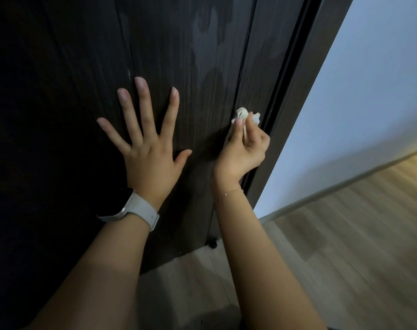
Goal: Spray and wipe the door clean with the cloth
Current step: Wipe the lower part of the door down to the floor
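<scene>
Against the dark door the left hand lies flat with fingers spread wide, while near the door's right edge the right hand pinches the small bunched cloth, which pokes out above its fingertips.

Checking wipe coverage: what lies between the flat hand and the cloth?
Head view: only bare dark door between the left hand and the cloth in the right hand.

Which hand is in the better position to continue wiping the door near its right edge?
The right hand. It already grips the cloth against the door by that edge. The left hand lies flat, fingers spread, holding nothing, probably steadying the door.
</scene>
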The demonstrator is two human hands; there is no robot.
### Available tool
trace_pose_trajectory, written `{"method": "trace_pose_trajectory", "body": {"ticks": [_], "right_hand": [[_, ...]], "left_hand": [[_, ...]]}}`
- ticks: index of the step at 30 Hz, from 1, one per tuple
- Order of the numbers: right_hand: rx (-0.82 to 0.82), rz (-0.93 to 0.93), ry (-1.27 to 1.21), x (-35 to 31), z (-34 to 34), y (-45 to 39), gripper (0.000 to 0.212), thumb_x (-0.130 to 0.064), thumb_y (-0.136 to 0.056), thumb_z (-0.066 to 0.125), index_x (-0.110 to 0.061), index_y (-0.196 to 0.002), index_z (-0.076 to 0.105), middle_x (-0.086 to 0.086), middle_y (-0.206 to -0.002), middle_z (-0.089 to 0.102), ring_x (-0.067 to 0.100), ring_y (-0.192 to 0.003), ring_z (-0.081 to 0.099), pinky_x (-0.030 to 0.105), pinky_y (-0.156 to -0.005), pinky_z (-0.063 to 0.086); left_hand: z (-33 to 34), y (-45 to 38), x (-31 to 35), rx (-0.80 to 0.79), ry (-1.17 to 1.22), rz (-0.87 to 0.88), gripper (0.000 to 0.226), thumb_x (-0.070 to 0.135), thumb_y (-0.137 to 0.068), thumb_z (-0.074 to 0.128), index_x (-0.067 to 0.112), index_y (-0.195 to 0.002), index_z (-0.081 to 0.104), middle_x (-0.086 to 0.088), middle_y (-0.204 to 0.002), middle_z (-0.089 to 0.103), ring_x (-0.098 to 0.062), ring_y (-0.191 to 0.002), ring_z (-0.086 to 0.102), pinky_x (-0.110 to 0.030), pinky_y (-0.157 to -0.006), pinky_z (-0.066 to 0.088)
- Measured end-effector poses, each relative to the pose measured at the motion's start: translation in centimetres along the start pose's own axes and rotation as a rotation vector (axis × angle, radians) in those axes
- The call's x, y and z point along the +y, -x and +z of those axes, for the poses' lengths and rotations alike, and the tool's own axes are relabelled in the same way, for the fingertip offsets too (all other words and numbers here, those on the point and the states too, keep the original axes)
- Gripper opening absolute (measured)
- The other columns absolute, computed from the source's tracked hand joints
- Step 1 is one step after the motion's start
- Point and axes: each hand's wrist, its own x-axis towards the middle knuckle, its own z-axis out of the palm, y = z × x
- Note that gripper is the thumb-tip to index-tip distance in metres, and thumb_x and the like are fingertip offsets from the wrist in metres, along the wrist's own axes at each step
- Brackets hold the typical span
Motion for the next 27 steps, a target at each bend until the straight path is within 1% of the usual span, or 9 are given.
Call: {"method": "trace_pose_trajectory", "body": {"ticks": [4, 7, 10, 13, 17, 19, 22, 24, 27], "right_hand": [[0.054, -0.045, 0.029, 3.5, -1.8, 0.2, 0.022, -0.002, -0.087, 0.07, 0.003, -0.109, 0.072, 0.02, -0.107, 0.061, 0.023, -0.109, 0.064, 0.024, -0.098, 0.051], [0.184, 0.16, 0.131, 9.5, -5.9, 0.9, 0.023, -0.008, -0.088, 0.07, 0.0, -0.11, 0.072, 0.014, -0.11, 0.07, 0.021, -0.107, 0.066, 0.025, -0.096, 0.052], [0.201, 0.442, 0.243, 15.4, -10.1, 2.3, 0.032, -0.019, -0.092, 0.068, -0.005, -0.12, 0.068, 0.007, -0.116, 0.071, 0.018, -0.111, 0.065, 0.021, -0.093, 0.047], [0.216, 0.585, 0.242, 19.3, -12.7, 3.1, 0.036, -0.023, -0.094, 0.065, -0.002, -0.123, 0.066, 0.008, -0.117, 0.07, 0.018, -0.107, 0.065, 0.029, -0.096, 0.049], [0.303, 0.75, 0.222, 22.3, -14.1, 3.8, 0.041, -0.036, -0.093, 0.065, -0.011, -0.125, 0.066, 0.005, -0.117, 0.07, 0.023, -0.108, 0.066, 0.043, -0.101, 0.051], [0.339, 0.776, 0.235, 22.8, -14.3, 4.2, 0.041, -0.039, -0.093, 0.064, -0.014, -0.125, 0.066, 0.001, -0.115, 0.07, 0.023, -0.107, 0.065, 0.043, -0.101, 0.051], [0.382, 0.789, 0.211, 21.5, -13.2, 3.8, 0.034, -0.032, -0.095, 0.063, -0.009, -0.12, 0.069, 0.006, -0.104, 0.07, 0.027, -0.103, 0.066, 0.036, -0.095, 0.052], [0.38, 0.753, 0.15, 20.3, -11.8, 3.5, 0.034, -0.025, -0.095, 0.062, -0.002, -0.121, 0.067, 0.009, -0.107, 0.069, 0.024, -0.104, 0.064, 0.032, -0.091, 0.049], [0.336, 0.658, 0.104, 17.7, -9.7, 3.4, 0.032, -0.012, -0.096, 0.061, 0.003, -0.124, 0.062, 0.006, -0.118, 0.065, 0.017, -0.11, 0.061, 0.025, -0.099, 0.046]], "left_hand": [[0.2, 0.1, -0.1, 0.009, -0.005, 0.001, 0.107, 0.052, -0.077, 0.073, 0.027, -0.157, 0.006, -0.028, -0.159, 0.005, -0.049, -0.142, 0.0, -0.073, -0.106, -0.004], [0.4, 0.2, -0.2, 0.022, -0.011, 0.012, 0.105, 0.054, -0.078, 0.072, 0.028, -0.157, 0.01, -0.03, -0.158, 0.008, -0.05, -0.141, 0.001, -0.073, -0.106, -0.002], [0.3, 0.1, -0.2, 0.018, -0.026, 0.01, 0.106, 0.058, -0.076, 0.073, 0.029, -0.157, 0.01, -0.031, -0.158, 0.01, -0.051, -0.14, 0.002, -0.075, -0.105, 0.0], [0.5, 0.1, -0.2, 0.028, -0.056, 0.008, 0.107, 0.063, -0.076, 0.07, 0.028, -0.157, 0.01, -0.033, -0.156, 0.012, -0.052, -0.139, 0.004, -0.076, -0.105, 0.001], [0.6, 0.0, -0.1, 0.022, -0.083, 0.009, 0.107, 0.069, -0.076, 0.065, 0.026, -0.156, 0.007, -0.034, -0.155, 0.01, -0.055, -0.139, 0.005, -0.078, -0.103, 0.002], [0.6, 0.0, 0.0, 0.011, -0.083, 0.001, 0.108, 0.069, -0.077, 0.064, 0.026, -0.156, 0.005, -0.035, -0.155, 0.01, -0.057, -0.139, 0.006, -0.079, -0.103, 0.003], [0.3, 0.0, 0.1, -0.004, -0.084, -0.013, 0.107, 0.068, -0.077, 0.064, 0.026, -0.156, 0.004, -0.036, -0.155, 0.01, -0.06, -0.139, 0.008, -0.08, -0.102, 0.004], [0.2, -0.2, 0.2, -0.006, -0.082, -0.019, 0.107, 0.068, -0.077, 0.064, 0.026, -0.156, 0.004, -0.036, -0.155, 0.011, -0.061, -0.139, 0.009, -0.08, -0.102, 0.004], [0.2, -0.1, 0.2, -0.007, -0.08, -0.023, 0.106, 0.068, -0.077, 0.064, 0.026, -0.156, 0.006, -0.037, -0.155, 0.011, -0.061, -0.139, 0.009, -0.08, -0.102, 0.003]]}}
